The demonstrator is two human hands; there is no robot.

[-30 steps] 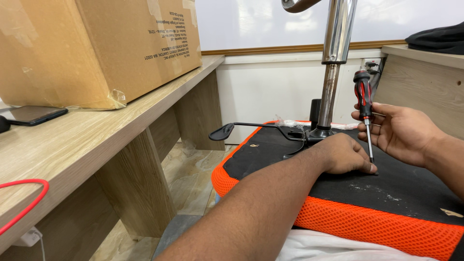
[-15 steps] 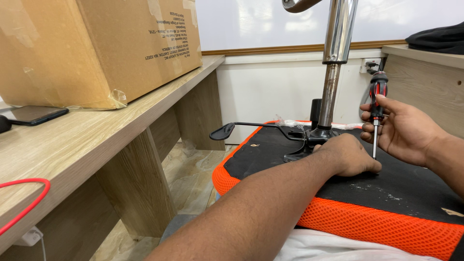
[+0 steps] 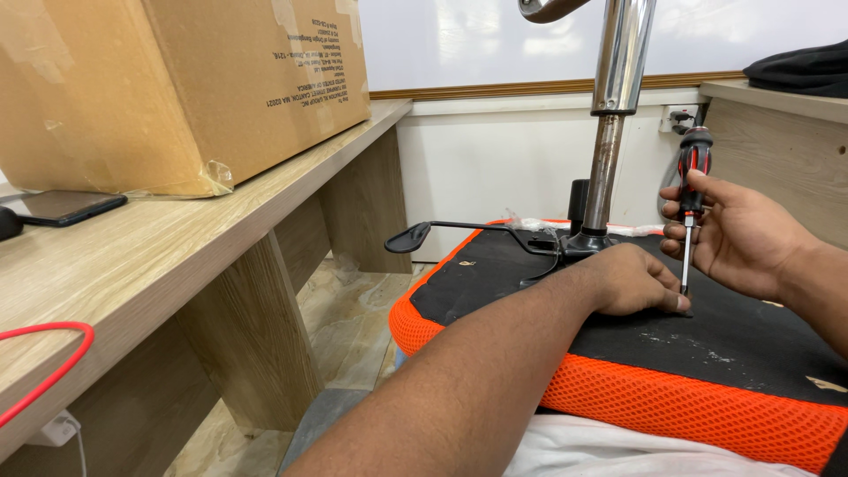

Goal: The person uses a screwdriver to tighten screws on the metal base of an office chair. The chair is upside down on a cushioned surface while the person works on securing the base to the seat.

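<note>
An upturned office chair seat [image 3: 733,344] lies in front of me, black underneath with an orange mesh edge. Its chrome gas column [image 3: 614,115] rises from the mount plate, and a black lever [image 3: 415,237] juts left. My right hand [image 3: 746,234] grips a red-and-black screwdriver [image 3: 691,190] held upright, tip down on the black underside. My left hand [image 3: 632,281] rests on the seat with its fingertips pinched right at the screwdriver tip; what they hold, if anything, is hidden.
A wooden bench [image 3: 177,256] runs along the left with a large cardboard box [image 3: 177,79], a dark phone [image 3: 57,208] and a red cable [image 3: 44,362] on it. A white wall panel stands behind. A wooden cabinet [image 3: 777,150] with dark cloth on top is at right.
My right hand has carried the screwdriver slightly right and down, setting its tip on the seat underside beside my left fingertips. My left hand has barely moved.
</note>
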